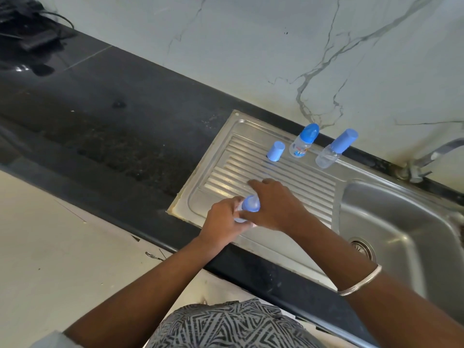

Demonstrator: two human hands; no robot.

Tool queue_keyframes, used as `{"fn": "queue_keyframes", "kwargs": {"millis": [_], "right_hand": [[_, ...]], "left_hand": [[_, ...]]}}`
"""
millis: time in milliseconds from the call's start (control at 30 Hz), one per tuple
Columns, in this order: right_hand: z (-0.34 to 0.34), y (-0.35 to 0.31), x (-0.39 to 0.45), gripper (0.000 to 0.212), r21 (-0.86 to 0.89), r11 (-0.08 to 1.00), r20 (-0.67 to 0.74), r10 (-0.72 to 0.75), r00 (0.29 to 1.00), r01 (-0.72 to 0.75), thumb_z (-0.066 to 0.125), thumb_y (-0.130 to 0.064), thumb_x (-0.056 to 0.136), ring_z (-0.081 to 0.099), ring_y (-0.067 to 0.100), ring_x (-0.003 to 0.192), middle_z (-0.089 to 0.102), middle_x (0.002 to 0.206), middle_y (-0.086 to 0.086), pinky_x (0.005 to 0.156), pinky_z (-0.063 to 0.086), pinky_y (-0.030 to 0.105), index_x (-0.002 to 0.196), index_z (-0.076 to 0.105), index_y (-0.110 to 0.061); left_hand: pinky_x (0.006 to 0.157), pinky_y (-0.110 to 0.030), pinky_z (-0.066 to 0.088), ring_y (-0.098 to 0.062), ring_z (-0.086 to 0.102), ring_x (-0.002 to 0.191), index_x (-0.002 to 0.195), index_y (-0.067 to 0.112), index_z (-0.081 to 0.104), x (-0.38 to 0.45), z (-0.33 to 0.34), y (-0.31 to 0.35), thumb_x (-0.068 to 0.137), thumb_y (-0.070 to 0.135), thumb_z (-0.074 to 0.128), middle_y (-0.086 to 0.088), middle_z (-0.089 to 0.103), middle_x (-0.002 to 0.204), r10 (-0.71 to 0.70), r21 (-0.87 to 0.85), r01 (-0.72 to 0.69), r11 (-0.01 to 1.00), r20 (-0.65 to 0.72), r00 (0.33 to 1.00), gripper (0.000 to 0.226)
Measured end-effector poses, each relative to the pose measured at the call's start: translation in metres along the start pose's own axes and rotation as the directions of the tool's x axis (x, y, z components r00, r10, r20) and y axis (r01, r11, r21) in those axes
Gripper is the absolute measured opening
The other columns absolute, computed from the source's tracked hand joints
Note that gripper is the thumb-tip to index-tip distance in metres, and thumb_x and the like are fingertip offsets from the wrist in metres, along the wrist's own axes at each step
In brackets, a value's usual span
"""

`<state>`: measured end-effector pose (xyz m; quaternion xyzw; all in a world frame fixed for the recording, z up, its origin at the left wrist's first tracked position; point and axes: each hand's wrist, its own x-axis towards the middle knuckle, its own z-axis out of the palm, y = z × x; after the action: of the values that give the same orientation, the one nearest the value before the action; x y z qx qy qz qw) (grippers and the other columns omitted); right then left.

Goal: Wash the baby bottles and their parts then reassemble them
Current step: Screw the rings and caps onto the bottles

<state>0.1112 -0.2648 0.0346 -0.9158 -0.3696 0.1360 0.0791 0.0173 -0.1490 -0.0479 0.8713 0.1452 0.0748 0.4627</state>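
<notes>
Held item: one baby bottle (242, 214), body gripped in our left hand (222, 223), blue top (251, 204) pinched by our right hand (272, 205), over the draining board (276, 177). Step, we judge: unscrewing for washing or screwing back on; we cannot tell. Beyond: loose blue cap (275, 151), two capped bottles (302, 141) standing near the wall.

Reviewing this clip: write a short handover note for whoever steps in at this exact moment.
Left hand grips the body of a baby bottle over the drainboard. Right hand holds its blue top; whether screwing on or off, I cannot tell.
Two capped bottles stand at the back of the drainboard: printed bottle, plain bottle. A loose blue cap stands beside them.
Done: two bottles look assembled.
Left: finish the held bottle, fit the loose cap.
</notes>
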Motion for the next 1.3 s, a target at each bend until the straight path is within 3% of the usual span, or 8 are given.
{"fn": "queue_keyframes", "kwargs": {"millis": [167,400,567,767,933,1067,1167,1300], "right_hand": [[0.003,0.002,0.006,0.034,0.0,0.998,0.051,-0.057,0.997,0.057,0.067,-0.022,0.074,0.054,0.012,0.065,0.048,0.067,-0.015,0.058,0.045,0.026,0.062,0.039,-0.037],[-0.002,-0.006,0.0,0.046,-0.058,0.991,0.0,0.122,0.993,-0.122,0.062,-0.061,0.087,0.053,0.014,0.068,0.05,0.073,-0.001,0.068,0.049,0.028,0.078,0.045,-0.019],[0.002,0.002,0.001,0.053,-0.022,1.0,-0.013,0.018,1.0,-0.018,0.07,-0.059,0.075,0.061,0.018,0.083,0.059,0.095,-0.001,0.073,0.057,0.036,0.114,0.053,-0.027],[0.001,-0.003,0.004,0.04,-0.019,1.0,0.011,0.013,1.0,-0.013,0.068,-0.035,0.077,0.047,0.012,0.058,0.044,0.064,-0.008,0.055,0.043,0.026,0.064,0.031,-0.031],[-0.003,-0.009,-0.002,0.046,-0.058,0.992,-0.022,0.112,0.994,-0.113,0.059,-0.059,0.087,0.056,0.015,0.066,0.048,0.066,-0.005,0.069,0.055,0.032,0.066,0.039,-0.024],[0.0,-0.003,-0.001,0.039,-0.059,0.998,0.015,-0.008,1.0,0.009,0.067,-0.049,0.07,0.059,0.016,0.074,0.054,0.083,-0.007,0.066,0.057,0.036,0.1,0.048,-0.033],[0.001,-0.003,-0.001,0.037,-0.069,0.997,0.066,-0.024,0.998,0.028,0.065,-0.033,0.065,0.055,0.014,0.07,0.05,0.076,-0.01,0.061,0.056,0.034,0.083,0.034,-0.04],[-0.001,-0.004,0.0,0.045,-0.065,0.995,0.007,0.08,0.997,-0.079,0.064,-0.05,0.084,0.046,0.012,0.059,0.043,0.065,-0.008,0.058,0.042,0.028,0.066,0.029,-0.029]], "left_hand": [[0.088,-0.015,0.041,-0.014,0.067,0.108,0.125,0.02,0.066,0.0,0.0,0.002,0.076,0.041,0.084,0.002,0.072,0.117,-0.009,0.037,0.01,0.999,-0.02,1.0,0.056],[0.09,-0.024,0.053,-0.009,0.068,0.097,0.114,0.023,0.071,0.001,0.001,0.001,0.071,0.051,0.084,0.008,0.074,0.107,0.019,0.036,-0.018,0.999,-0.027,0.999,0.052],[0.088,-0.017,0.046,-0.011,0.068,0.103,0.121,0.021,0.069,0.002,-0.002,0.0,0.073,0.046,0.084,0.005,0.073,0.112,0.032,0.024,-0.031,0.999,-0.018,0.999,0.055],[0.089,-0.018,0.048,-0.013,0.069,0.103,0.119,0.021,0.069,0.001,-0.001,-0.001,0.074,0.044,0.084,0.004,0.074,0.112,0.054,0.03,-0.053,0.998,-0.013,0.998,0.053],[0.094,-0.024,0.053,-0.012,0.068,0.102,0.12,0.022,0.07,0.002,0.0,0.0,0.073,0.05,0.083,0.005,0.073,0.113,0.05,0.064,-0.048,0.997,-0.028,0.998,0.056],[0.095,-0.028,0.053,-0.015,0.068,0.105,0.126,0.02,0.066,0.002,-0.002,-0.001,0.075,0.042,0.084,0.002,0.072,0.115,0.03,0.026,-0.03,0.999,0.005,1.0,0.058],[0.096,-0.03,0.053,-0.017,0.068,0.104,0.123,0.019,0.067,0.002,-0.002,-0.001,0.075,0.038,0.085,0.001,0.073,0.114,0.037,0.041,-0.037,0.998,-0.006,0.999,0.055],[0.095,-0.031,0.055,-0.012,0.069,0.102,0.12,0.022,0.069,0.003,-0.001,-0.001,0.073,0.045,0.085,0.004,0.074,0.113,0.07,0.051,-0.068,0.996,-0.026,0.997,0.055]]}}
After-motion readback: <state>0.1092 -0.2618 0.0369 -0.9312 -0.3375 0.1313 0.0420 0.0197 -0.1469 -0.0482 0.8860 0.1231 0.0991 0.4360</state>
